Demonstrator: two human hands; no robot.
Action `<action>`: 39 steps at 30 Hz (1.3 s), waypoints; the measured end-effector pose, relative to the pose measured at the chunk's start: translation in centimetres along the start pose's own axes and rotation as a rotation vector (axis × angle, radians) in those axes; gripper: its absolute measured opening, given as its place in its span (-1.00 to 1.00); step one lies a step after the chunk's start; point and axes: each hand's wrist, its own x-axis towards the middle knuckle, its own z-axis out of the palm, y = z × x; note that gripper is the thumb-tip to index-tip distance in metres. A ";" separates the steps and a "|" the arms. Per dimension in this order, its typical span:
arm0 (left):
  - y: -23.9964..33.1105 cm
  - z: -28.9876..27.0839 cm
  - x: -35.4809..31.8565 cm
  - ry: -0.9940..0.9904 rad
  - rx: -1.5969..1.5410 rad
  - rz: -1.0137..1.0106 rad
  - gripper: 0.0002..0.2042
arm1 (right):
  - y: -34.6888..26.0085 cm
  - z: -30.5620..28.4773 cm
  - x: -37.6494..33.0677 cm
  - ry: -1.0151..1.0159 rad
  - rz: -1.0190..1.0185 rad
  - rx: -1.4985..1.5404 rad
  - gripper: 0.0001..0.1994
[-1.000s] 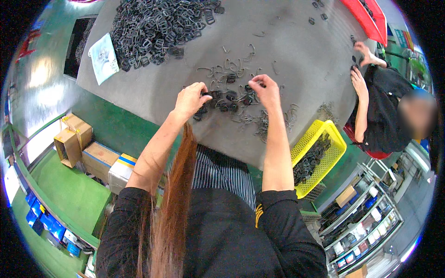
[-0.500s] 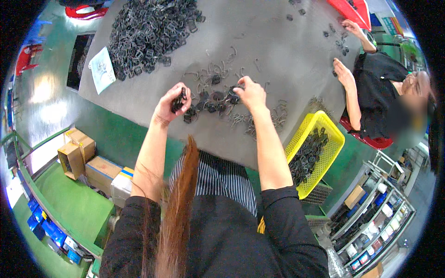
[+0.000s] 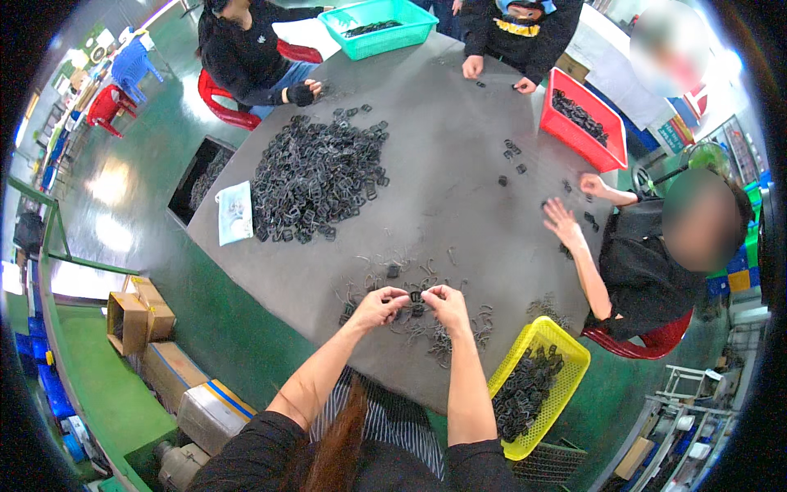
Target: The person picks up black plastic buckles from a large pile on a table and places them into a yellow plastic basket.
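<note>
My left hand (image 3: 379, 306) and my right hand (image 3: 445, 301) meet over the near part of the grey table (image 3: 459, 123), fingertips pinched together on one small black plastic buckle (image 3: 416, 296). Around them lie several loose black buckles and thin bent wire clips (image 3: 459, 328). A big heap of black buckles (image 3: 316, 176) lies farther back on the left of the table.
A yellow basket (image 3: 566, 348) with black parts hangs at the table edge to my right. A red bin (image 3: 584, 123) and a teal bin (image 3: 379, 23) sit at the far side. Other people sit around the table; one person's hands (image 3: 566, 217) work at the right. Cardboard boxes (image 3: 135, 316) stand on the green floor.
The view has tilted up, showing more of the table and the people. My hands have drawn together from apart and now pinch one buckle between them.
</note>
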 end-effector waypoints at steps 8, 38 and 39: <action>2.3 2.6 2.0 -0.132 -0.350 -0.103 -0.78 | -0.6 -3.1 -3.0 0.129 -0.030 0.246 -0.84; -1.7 2.0 6.6 0.444 0.862 0.490 -0.83 | 5.7 -3.7 -8.1 0.578 -0.452 -0.612 -0.89; -1.1 1.1 6.8 0.453 0.888 0.447 -0.83 | 6.1 -2.0 -6.5 0.489 -0.456 -0.655 -0.89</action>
